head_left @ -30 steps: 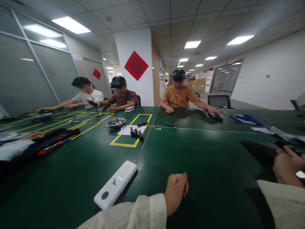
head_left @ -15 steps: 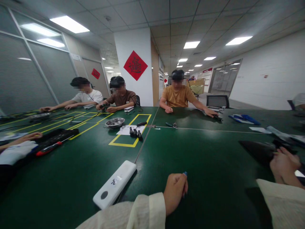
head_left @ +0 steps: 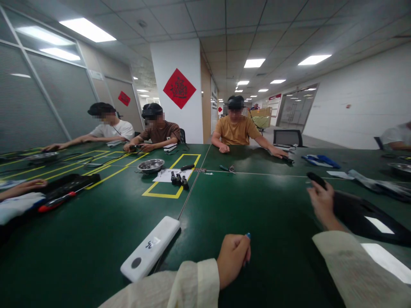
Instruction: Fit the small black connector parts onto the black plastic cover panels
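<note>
My left hand (head_left: 231, 260) rests as a loose fist on the green table (head_left: 266, 205). A small blue tip (head_left: 248, 235) shows between its thumb and fingers; the rest of that piece is hidden. My right hand (head_left: 322, 201) is raised at the right, closed around a black, rounded, elongated object (head_left: 316, 180) whose kind I cannot make out. Behind the right wrist lies a flat black case (head_left: 362, 209) with a white patch (head_left: 379, 225) on it. Left of my left forearm sits a long white device (head_left: 150, 249) with a dark round button and handwritten marks.
Further back are a metal bowl (head_left: 150, 166), several black fittings (head_left: 179, 179), a black-handled tool (head_left: 187, 167) and pliers (head_left: 226, 168). A blue-and-white packet (head_left: 321, 161) lies at right. A co-worker's hand (head_left: 34, 183) is near a black tray and red screwdriver (head_left: 57, 202). Other people sit across.
My right hand has moved left and up from the black thing at the right edge, and now lifts a black elongated object. The left hand stays put; the view shifts slightly right.
</note>
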### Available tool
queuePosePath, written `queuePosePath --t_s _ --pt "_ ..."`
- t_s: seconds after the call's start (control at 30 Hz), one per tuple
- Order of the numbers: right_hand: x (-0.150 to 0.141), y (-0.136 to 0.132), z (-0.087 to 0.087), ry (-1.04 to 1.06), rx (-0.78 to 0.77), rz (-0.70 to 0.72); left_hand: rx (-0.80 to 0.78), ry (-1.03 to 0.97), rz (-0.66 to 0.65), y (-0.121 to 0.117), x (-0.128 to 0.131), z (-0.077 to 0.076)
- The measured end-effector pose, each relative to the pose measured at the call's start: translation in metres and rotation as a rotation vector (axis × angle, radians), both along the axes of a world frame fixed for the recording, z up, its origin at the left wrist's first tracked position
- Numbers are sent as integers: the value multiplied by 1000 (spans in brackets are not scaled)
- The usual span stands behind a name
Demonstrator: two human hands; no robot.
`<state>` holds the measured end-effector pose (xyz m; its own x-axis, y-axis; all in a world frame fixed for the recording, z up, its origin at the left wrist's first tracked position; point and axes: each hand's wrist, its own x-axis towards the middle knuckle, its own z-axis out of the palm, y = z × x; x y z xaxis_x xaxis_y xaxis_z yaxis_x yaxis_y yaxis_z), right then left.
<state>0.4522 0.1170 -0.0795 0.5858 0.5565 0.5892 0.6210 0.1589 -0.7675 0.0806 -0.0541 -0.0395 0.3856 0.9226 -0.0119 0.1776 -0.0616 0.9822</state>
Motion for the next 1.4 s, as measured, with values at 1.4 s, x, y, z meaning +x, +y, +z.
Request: queuePosePath --t_s 1.4 --pt "-201 -61 67 -570 -180 763 1438 509 -749 -9 -2 -23"
